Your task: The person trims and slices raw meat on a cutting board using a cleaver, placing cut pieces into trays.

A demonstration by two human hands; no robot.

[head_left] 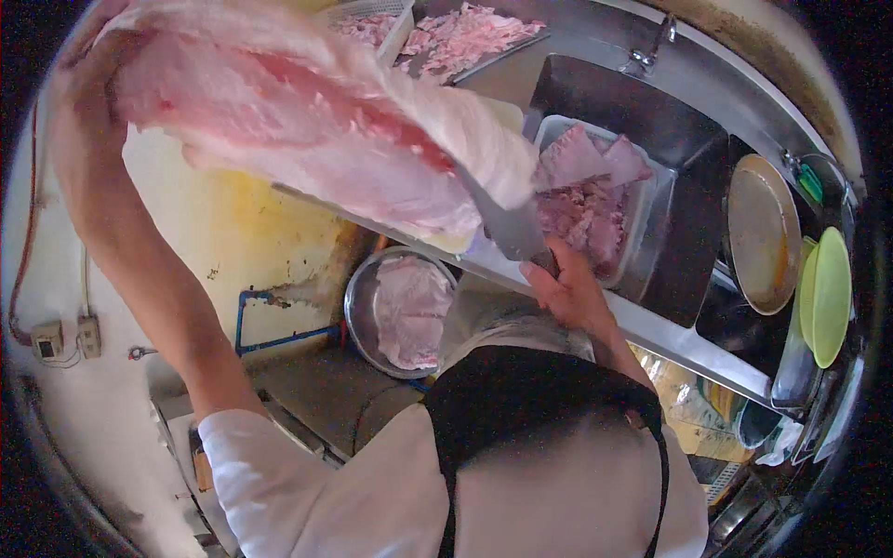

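Observation:
A large slab of pale pink flesh (307, 139), which looks like fish, is raised at a slant across the upper left. My left hand (91, 51) grips its far left end; the fingers are mostly hidden by the flesh and the view's dark edge. In my right hand (569, 290) is a knife (510, 221), its broad blade against the slab's lower right end. The fingers wrap round the handle. Beneath the slab, a pale cutting board (456, 244) shows in part on the steel counter.
The sink (684, 232) holds a white tray (642, 209) of flesh pieces. Below the counter, a steel bowl (358, 321) contains pale slabs. Cut strips (474, 37) lie at the back near a white basket (406, 28). A faucet (651, 51), round pan (763, 232) and green bowls (831, 298) stand right.

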